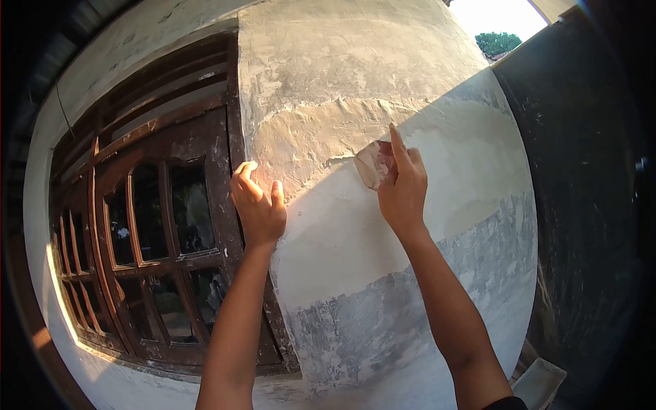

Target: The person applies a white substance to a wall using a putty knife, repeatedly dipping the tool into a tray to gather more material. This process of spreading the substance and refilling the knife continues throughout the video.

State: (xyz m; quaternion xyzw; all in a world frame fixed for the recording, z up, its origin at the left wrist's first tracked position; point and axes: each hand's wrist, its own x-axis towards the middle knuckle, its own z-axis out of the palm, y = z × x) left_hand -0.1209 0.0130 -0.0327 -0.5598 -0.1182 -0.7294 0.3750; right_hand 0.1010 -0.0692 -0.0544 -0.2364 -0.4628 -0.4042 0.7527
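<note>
My right hand (404,188) grips a small flat putty scraper (372,166) smeared with pale filler, its index finger stretched up along it. The scraper lies against the wall (342,253), at the lower edge of a rough band of fresh plaster (321,133). Smoother white filler covers the wall below that band. To the left, my left hand (258,205) is raised beside the brown window frame (236,130), with thumb and fingers apart and nothing in it.
A brown wooden window (160,212) with several glass panes takes up the left side. At the right stands a dark wall or panel (581,171). A pale container (540,384) is low at the right. Bare grey wall (355,335) shows under the white filler.
</note>
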